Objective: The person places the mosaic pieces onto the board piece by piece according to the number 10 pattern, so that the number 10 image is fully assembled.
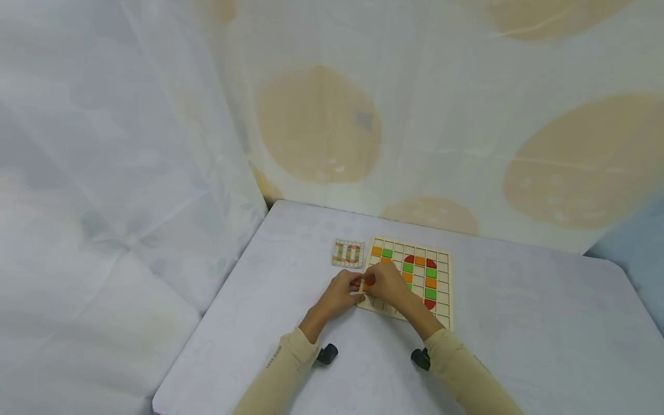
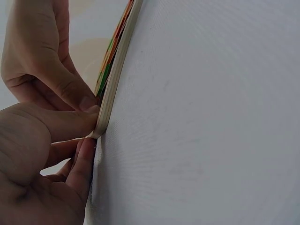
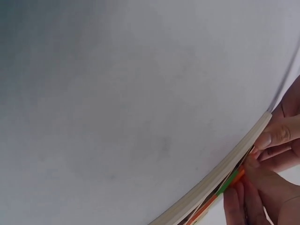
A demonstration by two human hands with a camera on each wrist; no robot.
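A wooden grid board (image 1: 442,288) lies on the table and holds orange, green and red tiles. My left hand (image 1: 355,290) is at the board's left edge; thumb and forefinger pinch its near corner (image 2: 99,127). My right hand (image 1: 370,284) lies over the board's left columns with fingers curled, and it pinches an orange tile (image 1: 367,285) at that edge. In the right wrist view the right fingertips (image 3: 243,190) sit against orange and green tile edges (image 3: 230,182) on the board's rim (image 3: 206,192). A small pattern card (image 1: 348,253) lies left of the board.
The pale table (image 1: 519,323) stands in a corner of white drapes with tan circles. Its left edge runs close to the left arm. Black wrist cameras (image 1: 327,353) show on both sleeves. Bare tabletop stretches right of the board.
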